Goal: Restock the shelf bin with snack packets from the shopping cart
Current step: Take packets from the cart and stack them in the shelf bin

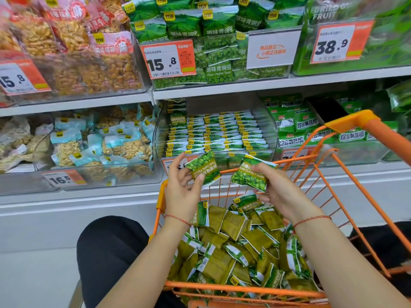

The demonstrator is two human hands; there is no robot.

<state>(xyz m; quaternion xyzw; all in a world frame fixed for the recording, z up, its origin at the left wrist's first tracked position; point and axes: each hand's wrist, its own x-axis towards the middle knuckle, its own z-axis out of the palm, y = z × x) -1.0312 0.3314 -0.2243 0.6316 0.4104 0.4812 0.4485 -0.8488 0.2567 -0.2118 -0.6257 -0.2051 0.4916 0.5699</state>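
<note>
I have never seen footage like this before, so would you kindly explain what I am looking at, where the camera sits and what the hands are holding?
There is no machine here: a person wears a wide-angle camera on the head, looking forward and down, so you see their own two arms. The left hand pinches one green pea packet, and the right hand holds a second packet marked Peas Garlic Flavor. Below them stands an orange shopping cart with a heap of loose packets of the same kind. Behind the hands, a clear shelf bin on the lower shelf already holds neat rows of such packets. Neighbouring bins hold other snacks, with price tags in front.
</note>
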